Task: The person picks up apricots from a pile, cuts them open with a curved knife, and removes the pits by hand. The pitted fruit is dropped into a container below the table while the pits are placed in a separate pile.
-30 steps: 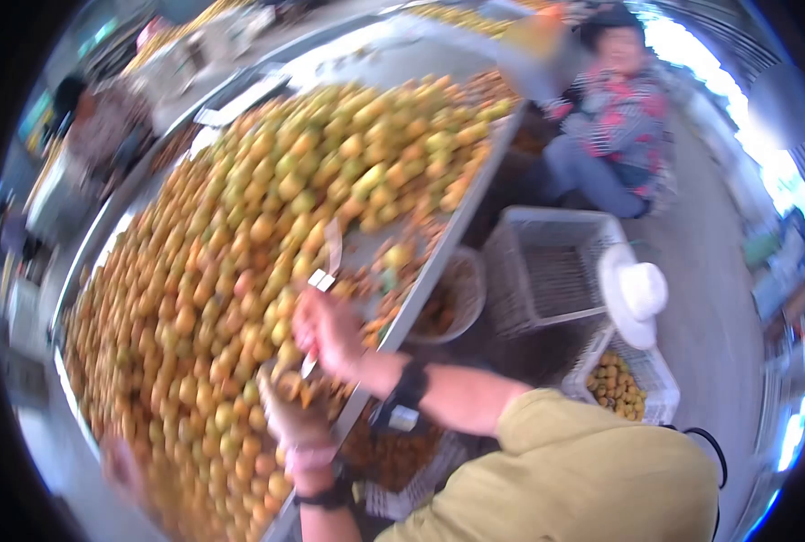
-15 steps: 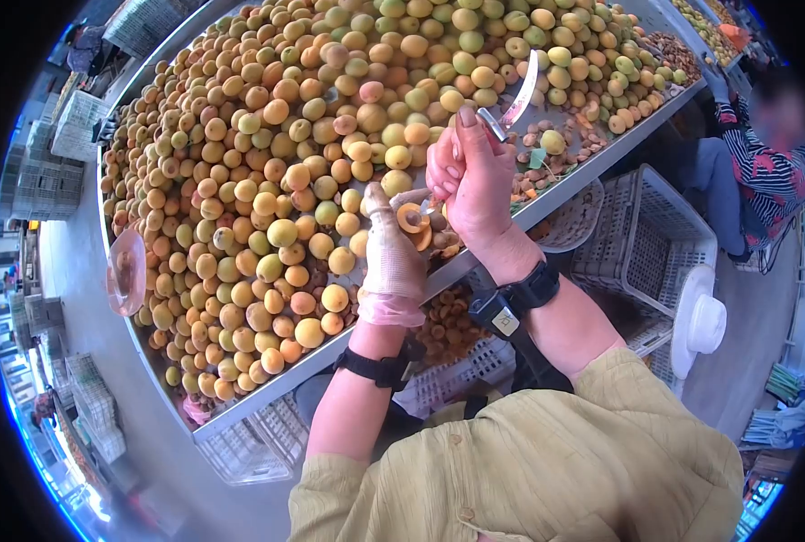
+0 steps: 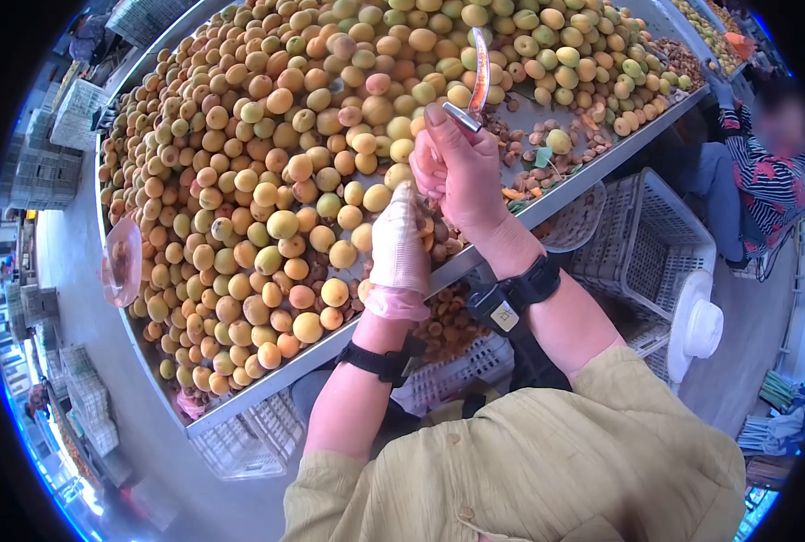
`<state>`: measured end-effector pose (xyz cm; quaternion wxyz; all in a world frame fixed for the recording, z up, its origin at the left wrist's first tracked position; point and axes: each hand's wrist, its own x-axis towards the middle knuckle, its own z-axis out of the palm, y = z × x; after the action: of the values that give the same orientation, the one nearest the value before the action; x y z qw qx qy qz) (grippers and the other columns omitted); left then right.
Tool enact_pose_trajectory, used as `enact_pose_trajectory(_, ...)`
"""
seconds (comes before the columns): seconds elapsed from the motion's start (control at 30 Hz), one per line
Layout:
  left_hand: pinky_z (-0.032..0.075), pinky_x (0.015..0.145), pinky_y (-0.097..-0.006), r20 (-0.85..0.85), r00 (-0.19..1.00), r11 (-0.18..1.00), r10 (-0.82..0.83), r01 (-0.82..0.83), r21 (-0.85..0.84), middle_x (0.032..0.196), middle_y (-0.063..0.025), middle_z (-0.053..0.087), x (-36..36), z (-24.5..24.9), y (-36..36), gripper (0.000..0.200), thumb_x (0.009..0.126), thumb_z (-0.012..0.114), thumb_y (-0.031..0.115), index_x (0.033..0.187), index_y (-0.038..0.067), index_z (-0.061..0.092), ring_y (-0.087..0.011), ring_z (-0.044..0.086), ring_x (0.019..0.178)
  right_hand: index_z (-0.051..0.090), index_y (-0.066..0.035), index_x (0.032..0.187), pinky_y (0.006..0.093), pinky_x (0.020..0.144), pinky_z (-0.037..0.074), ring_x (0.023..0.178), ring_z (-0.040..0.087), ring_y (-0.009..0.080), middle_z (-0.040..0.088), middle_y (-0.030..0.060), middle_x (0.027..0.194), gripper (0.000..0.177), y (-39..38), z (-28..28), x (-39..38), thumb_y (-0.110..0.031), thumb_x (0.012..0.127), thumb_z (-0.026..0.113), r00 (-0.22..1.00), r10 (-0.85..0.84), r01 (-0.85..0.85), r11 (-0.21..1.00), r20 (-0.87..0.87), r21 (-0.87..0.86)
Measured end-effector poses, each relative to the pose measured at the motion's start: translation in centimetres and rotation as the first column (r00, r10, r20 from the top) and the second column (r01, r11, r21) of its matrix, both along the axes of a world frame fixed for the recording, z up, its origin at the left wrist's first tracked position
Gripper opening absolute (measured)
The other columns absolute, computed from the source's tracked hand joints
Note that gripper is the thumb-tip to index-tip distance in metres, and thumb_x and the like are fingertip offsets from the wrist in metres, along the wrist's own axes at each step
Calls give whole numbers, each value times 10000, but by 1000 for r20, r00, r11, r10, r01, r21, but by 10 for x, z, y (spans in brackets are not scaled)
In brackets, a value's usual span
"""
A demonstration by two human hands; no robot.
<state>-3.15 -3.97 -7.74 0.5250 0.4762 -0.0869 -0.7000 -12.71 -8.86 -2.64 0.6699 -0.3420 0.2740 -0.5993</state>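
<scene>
My right hand point(image 3: 466, 176) is closed in a fist around a knife. Its curved blade point(image 3: 481, 77), smeared with orange, points up and away beyond my thumb. Just left of it, my left hand point(image 3: 397, 242) wears a pale glove with a pink cuff and curls around an apricot point(image 3: 428, 238), mostly hidden between the two hands. Both hands are close together over the near edge of a metal table point(image 3: 572, 183), heaped with apricots point(image 3: 267, 194). Loose pits and fruit scraps point(image 3: 547, 163) lie right of my right hand.
Below the table edge, a crate holds apricot halves point(image 3: 448, 330). Further right are a plastic basket point(image 3: 579, 221), a grey crate point(image 3: 651, 226) and a white hat point(image 3: 696, 327). A clear pink-rimmed container point(image 3: 122, 262) hangs at the left edge. Another person point(image 3: 764, 190) sits at the far right.
My right hand has shifted slightly left, and the blade has swung left to a more upright angle. My left hand has turned inward, so the opened apricot and its pit are now mostly covered.
</scene>
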Motion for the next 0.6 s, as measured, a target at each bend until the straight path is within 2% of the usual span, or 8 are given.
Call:
enact_pose_trajectory(0.1, 372, 559, -193, 113, 990, 993, -84, 92, -69, 774, 35, 527, 1, -8, 1, 295, 967, 502, 331, 906, 57, 596, -37, 451, 668, 467, -98, 650, 198, 426, 264, 460, 367, 39, 432, -48, 563, 365, 5, 5, 9, -282, 943, 582, 956, -91, 49, 987, -278, -152)
enact_pose_trajectory(0.17, 379, 587, -192, 630, 775, 871, -47, 341, -354, 806, 41, 550, 1, -16, 2, 319, 970, 485, 339, 974, 46, 611, -29, 456, 710, 511, -94, 669, 182, 447, 280, 500, 401, 23, 476, -53, 606, 320, 8, 6, 12, -259, 917, 627, 926, -126, 40, 970, -355, -241)
enact_pose_trajectory(0.2, 373, 579, -182, 509, 861, 916, 13, 194, -350, 819, 43, 561, -8, -8, 3, 329, 972, 471, 343, 1006, 49, 616, -28, 461, 713, 519, -68, 670, 203, 478, 305, 540, 411, 37, 475, -52, 618, 338, 8, 8, 12, -277, 904, 645, 893, -139, -14, 943, -429, -333)
enact_pose_trajectory(0.3, 361, 561, -179, 486, 869, 906, -91, 274, -321, 799, 45, 548, 0, -6, 5, 321, 972, 472, 340, 977, 51, 611, -28, 443, 682, 523, -57, 645, 216, 473, 318, 517, 409, 49, 449, -46, 581, 364, 7, 9, 14, -285, 897, 654, 855, -209, -40, 887, -475, -461)
enact_pose_trajectory(0.33, 361, 561, -179, 487, 869, 905, -90, 275, -323, 799, 45, 548, 2, -5, 4, 321, 972, 472, 340, 977, 51, 611, -28, 443, 682, 479, -90, 634, 220, 429, 282, 475, 383, 48, 424, -45, 559, 395, 4, 5, 10, -335, 906, 627, 938, -109, 14, 960, -328, -281)
enact_pose_trajectory(0.43, 450, 528, -177, 46, 993, 993, -107, 109, -33, 747, 47, 549, 4, -3, 0, 185, 930, 565, 339, 907, 155, 568, -49, 494, 578, 367, -157, 623, 234, 372, 184, 395, 249, 60, 281, -52, 502, 480, -6, -4, -3, -494, 929, 517, 994, -49, 36, 990, 93, 139)
enact_pose_trajectory(0.5, 444, 497, -169, 28, 998, 998, -57, 57, -9, 725, 54, 546, 2, 2, -1, 210, 924, 576, 351, 907, 142, 567, -50, 485, 529, 381, -172, 647, 237, 383, 163, 399, 215, 63, 244, -58, 505, 454, -10, -10, -6, -501, 946, 476, 970, -165, 102, 944, 180, 315)
enact_pose_trajectory(0.6, 427, 448, -177, -17, 995, 996, -94, 94, -3, 708, 46, 544, 3, 8, 0, 227, 917, 584, 363, 901, 137, 569, -52, 493, 509, 383, -168, 674, 248, 355, 188, 373, 234, 76, 280, -43, 499, 435, -10, -15, -7, -493, 936, 501, 947, -211, 119, 931, 243, 344)
